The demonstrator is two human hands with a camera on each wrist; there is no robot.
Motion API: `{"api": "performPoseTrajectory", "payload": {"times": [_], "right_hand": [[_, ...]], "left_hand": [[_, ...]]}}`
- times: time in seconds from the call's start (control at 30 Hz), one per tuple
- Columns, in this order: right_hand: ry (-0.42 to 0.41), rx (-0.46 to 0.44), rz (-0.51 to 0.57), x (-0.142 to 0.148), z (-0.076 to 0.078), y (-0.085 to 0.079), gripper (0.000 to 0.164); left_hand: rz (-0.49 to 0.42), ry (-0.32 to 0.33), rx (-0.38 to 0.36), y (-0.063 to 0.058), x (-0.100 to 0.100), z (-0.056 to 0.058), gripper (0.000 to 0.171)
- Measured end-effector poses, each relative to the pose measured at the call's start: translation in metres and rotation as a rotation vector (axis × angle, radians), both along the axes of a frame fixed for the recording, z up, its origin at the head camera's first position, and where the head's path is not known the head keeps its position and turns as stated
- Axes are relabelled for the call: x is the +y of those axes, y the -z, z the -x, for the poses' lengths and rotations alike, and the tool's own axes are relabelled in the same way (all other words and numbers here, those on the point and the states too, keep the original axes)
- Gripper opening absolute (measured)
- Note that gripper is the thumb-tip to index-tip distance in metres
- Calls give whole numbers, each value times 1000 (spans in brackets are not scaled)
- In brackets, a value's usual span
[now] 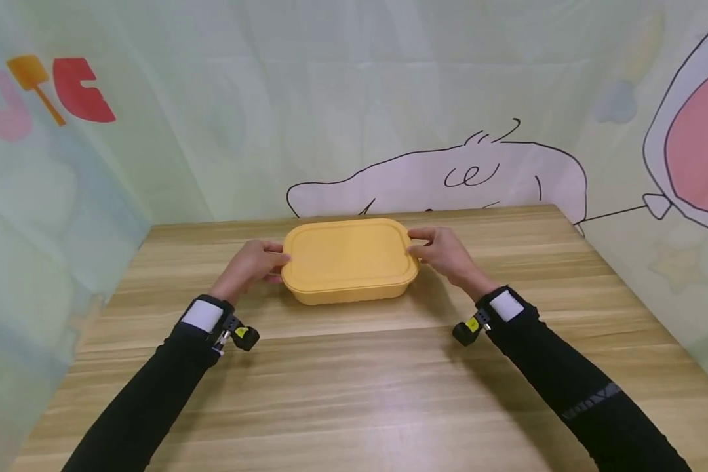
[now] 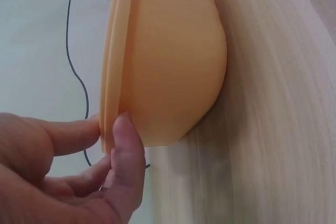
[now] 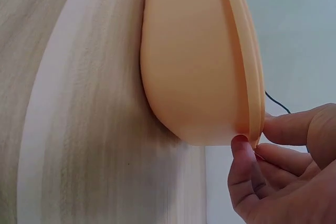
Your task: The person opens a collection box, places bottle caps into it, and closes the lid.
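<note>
A yellow rectangular food container (image 1: 349,259) with rounded corners and a lid of the same colour sits upright near the back of the wooden table. At its left end my left hand (image 1: 255,263) pinches the rim, thumb on one face and a finger on the other. My right hand (image 1: 442,254) grips the opposite end the same way. In the left wrist view the lid's edge (image 2: 116,66) lies flush along the container's rim between thumb and finger. The right wrist view shows fingertips at the rim of the container (image 3: 194,66). The inside is hidden by the lid.
The wooden table (image 1: 354,393) reaches to a printed curtain (image 1: 354,98) hanging right behind it. More of the curtain runs along the left and right sides. Small cameras (image 1: 246,337) are strapped to both wrists over black sleeves.
</note>
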State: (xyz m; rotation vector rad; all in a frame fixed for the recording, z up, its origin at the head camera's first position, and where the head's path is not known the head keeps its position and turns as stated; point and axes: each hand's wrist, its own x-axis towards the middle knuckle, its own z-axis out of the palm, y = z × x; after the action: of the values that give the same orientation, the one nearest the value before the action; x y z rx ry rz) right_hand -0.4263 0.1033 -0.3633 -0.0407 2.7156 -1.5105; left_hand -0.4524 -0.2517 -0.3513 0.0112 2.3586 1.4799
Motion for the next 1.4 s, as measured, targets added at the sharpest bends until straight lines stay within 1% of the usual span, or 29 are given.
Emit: {"api": "performPoseTrajectory", "payload": {"times": [0.13, 0.23, 0.33, 0.43, 0.53, 0.7, 0.8, 0.87, 0.97, 1.0, 1.07, 1.1, 1.13, 1.2, 1.27, 1.33, 1.4], "right_hand": [[2, -20, 4, 4, -3, -3, 47], [5, -53, 31, 6, -6, -3, 49], [-1, -73, 51, 6, -8, -2, 50], [-14, -73, 61, 4, -8, -2, 51], [-18, -77, 60, 1, -7, -2, 51], [-34, -126, 56, -4, -2, -3, 52], [-62, -159, 49, -5, 2, -5, 49], [-76, -191, 62, -7, 5, -7, 47], [-93, -254, 100, -5, 8, -8, 47], [-92, -273, 119, -3, 10, -8, 48], [-79, -295, 154, 0, 13, -8, 48], [-66, -290, 160, 2, 15, -8, 50], [-49, -277, 163, 3, 17, -9, 50], [-4, -246, 185, 3, 23, -8, 50], [45, -223, 204, 1, 28, -7, 47], [86, -216, 212, -3, 33, -4, 46], [124, -220, 211, -8, 36, -2, 44]], "left_hand": [[-49, 6, -43, 3, 1, 3, 46], [-87, 7, -101, 3, 1, 5, 47], [-93, -2, -155, 1, 1, 6, 49], [-90, -6, -180, 1, -2, 6, 50], [-111, -11, -206, 3, -6, 7, 50], [-150, -34, -257, 3, -15, 9, 48], [-183, -36, -261, 2, -20, 8, 41], [-214, -30, -264, 3, -25, 6, 34], [-238, 16, -277, 5, -31, 6, 22], [-239, 34, -285, 5, -32, 7, 21], [-215, 39, -286, 3, -33, 11, 24], [-203, 28, -279, 1, -31, 14, 26], [-193, 2, -271, 0, -30, 17, 30], [-181, -63, -250, -4, -23, 25, 39], [-186, -130, -228, -7, -15, 32, 44], [-196, -177, -215, -7, -6, 36, 46], [-199, -212, -207, -5, 4, 38, 41]]}}
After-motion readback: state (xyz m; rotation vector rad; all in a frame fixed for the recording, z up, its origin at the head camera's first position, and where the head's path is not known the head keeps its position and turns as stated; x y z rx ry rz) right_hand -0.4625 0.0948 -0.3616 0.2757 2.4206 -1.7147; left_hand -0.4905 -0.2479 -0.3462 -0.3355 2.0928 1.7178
